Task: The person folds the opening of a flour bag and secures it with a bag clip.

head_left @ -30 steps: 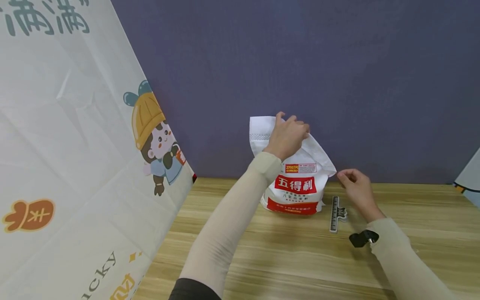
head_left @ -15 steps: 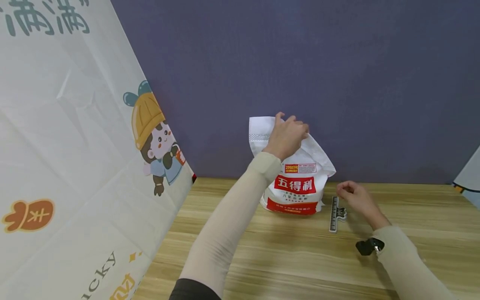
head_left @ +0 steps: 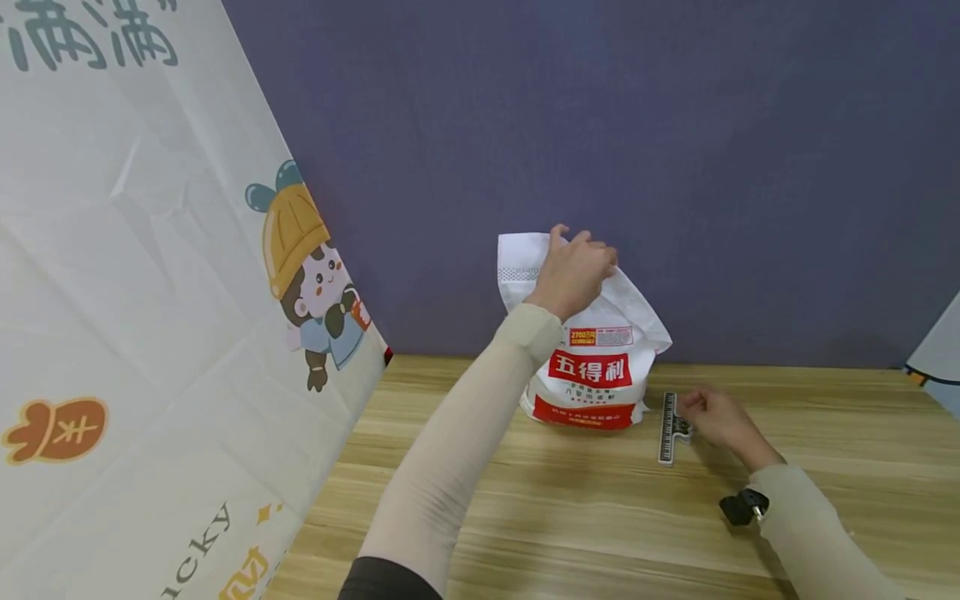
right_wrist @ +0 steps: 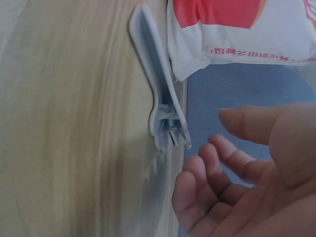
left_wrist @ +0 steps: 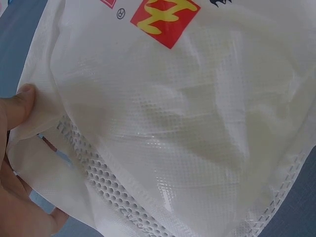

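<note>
A white flour bag [head_left: 591, 369] with red printed panels stands upright on the table. My left hand [head_left: 572, 275] grips its folded top; in the left wrist view the thumb [left_wrist: 19, 108] presses one side of the white weave, the other fingers behind it. To the bag's right lies a flat, ruler-patterned bag clip [head_left: 666, 429] with a small handle. My right hand [head_left: 722, 419] hovers right beside that handle, holding nothing. From the right wrist, the clip [right_wrist: 152, 64] shows edge-on, and a gap parts the thumb from the loosely bent fingers [right_wrist: 185, 192].
Behind the bag rises a dark blue-grey wall panel [head_left: 600, 125]. A white printed sheet [head_left: 150, 292] with cartoon figures borders the left side. Wood-grain tabletop [head_left: 585, 517] spreads in front of the bag. A black wrist device [head_left: 742, 507] sits on the right sleeve.
My right hand has come down from beside the bag's right corner to the clip's handle. The left hand and the bag stay where they were.
</note>
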Available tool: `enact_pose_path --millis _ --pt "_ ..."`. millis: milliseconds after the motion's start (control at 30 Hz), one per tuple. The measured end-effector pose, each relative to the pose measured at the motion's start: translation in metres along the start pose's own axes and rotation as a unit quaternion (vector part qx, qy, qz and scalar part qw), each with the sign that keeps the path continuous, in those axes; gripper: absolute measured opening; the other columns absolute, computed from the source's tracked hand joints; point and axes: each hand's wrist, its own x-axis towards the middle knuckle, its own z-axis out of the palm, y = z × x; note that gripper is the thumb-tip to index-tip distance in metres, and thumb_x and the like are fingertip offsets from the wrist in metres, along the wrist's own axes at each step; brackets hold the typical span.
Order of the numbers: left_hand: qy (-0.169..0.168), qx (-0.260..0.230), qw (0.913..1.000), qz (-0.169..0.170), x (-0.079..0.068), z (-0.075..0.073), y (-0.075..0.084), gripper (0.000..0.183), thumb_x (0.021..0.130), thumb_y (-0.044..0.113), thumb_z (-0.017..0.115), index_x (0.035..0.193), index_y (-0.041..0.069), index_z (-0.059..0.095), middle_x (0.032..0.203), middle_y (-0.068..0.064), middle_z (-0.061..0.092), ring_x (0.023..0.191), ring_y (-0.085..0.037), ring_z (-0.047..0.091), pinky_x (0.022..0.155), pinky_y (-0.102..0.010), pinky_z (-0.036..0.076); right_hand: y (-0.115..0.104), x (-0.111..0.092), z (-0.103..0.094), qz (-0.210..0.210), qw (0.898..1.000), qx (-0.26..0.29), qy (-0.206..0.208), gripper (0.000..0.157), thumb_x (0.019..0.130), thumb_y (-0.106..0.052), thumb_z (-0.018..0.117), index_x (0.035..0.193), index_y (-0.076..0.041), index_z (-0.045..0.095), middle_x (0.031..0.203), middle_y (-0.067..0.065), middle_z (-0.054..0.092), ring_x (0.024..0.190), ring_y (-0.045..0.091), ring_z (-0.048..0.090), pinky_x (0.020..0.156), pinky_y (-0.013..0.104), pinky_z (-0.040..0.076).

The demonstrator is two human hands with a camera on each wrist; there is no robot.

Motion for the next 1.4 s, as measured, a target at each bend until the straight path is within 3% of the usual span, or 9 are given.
enact_pose_path --millis 133,233,400,800,1133,1267,1400 --pt "-0.003 -0.003 1.0000 -0.003 -0.001 -0.001 0.000 0.023 0.103 0.036 0.060 0.122 0.032 0.074 0.121 0.015 0.074 0.114 -0.008 0.062 0.120 -0.050 0.026 0.006 0.000 0.001 0.009 0.999 -0.036 -0.020 0.031 0.099 -0.020 0.061 0.105 0.011 0.060 0.094 0.023 0.067 0.081 0.028 0.062 0.065 0.036 0.048" --pt "-0.005 -0.005 1.0000 -0.002 -0.001 -0.001 0.000 0.024 0.104 0.035 0.060 0.122 0.032 0.074 0.121 0.016 0.074 0.114 -0.008 0.062 0.120 -0.050 0.026 0.010 0.000 0.003 0.014 0.997 -0.063 -0.035 0.029 0.097 -0.021 0.063 0.100 0.008 0.062 0.085 0.015 0.065 0.076 0.025 0.058 0.064 0.035 0.045" --pt "-0.006 -0.007 1.0000 0.000 -0.002 -0.002 0.001 0.024 0.103 0.035 0.060 0.123 0.032 0.073 0.122 0.015 0.074 0.116 -0.009 0.061 0.120 -0.050 0.026 0.013 -0.001 0.006 0.017 0.996 -0.069 -0.046 0.025 0.097 -0.023 0.062 0.090 0.001 0.061 0.071 0.003 0.057 0.068 0.019 0.051 0.060 0.032 0.037" --pt "-0.002 -0.002 1.0000 0.001 -0.001 -0.003 0.001 0.023 0.103 0.035 0.060 0.122 0.032 0.074 0.121 0.016 0.074 0.114 -0.008 0.061 0.120 -0.051 0.026 0.011 -0.003 0.006 0.032 0.997 -0.051 -0.057 0.026 0.097 -0.020 0.062 0.077 -0.006 0.054 0.069 0.001 0.050 0.066 0.019 0.047 0.060 0.032 0.035" --pt "-0.005 -0.002 1.0000 0.000 -0.002 -0.004 0.003 0.024 0.103 0.035 0.061 0.122 0.032 0.074 0.122 0.016 0.074 0.115 -0.008 0.061 0.121 -0.051 0.026 0.002 -0.006 0.004 0.047 0.997 -0.023 -0.062 0.023 0.098 -0.019 0.060 0.087 0.001 0.056 0.073 0.005 0.058 0.068 0.019 0.054 0.059 0.032 0.042" --pt "-0.004 -0.001 1.0000 0.000 -0.002 -0.004 0.002 0.023 0.103 0.036 0.061 0.122 0.032 0.074 0.121 0.016 0.074 0.115 -0.008 0.061 0.120 -0.052 0.026 -0.001 -0.007 0.005 0.060 0.995 0.029 -0.071 0.023 0.098 -0.014 0.058 0.096 0.007 0.052 0.075 0.009 0.062 0.065 0.016 0.061 0.057 0.032 0.053" --pt "-0.002 0.002 1.0000 0.001 -0.002 -0.004 0.002 0.023 0.103 0.036 0.061 0.122 0.032 0.074 0.121 0.016 0.074 0.115 -0.008 0.062 0.120 -0.051 0.026 -0.003 -0.007 0.006 0.075 0.992 0.075 -0.074 0.025 0.098 -0.010 0.057 0.104 0.011 0.046 0.078 0.012 0.060 0.063 0.016 0.063 0.055 0.032 0.057"
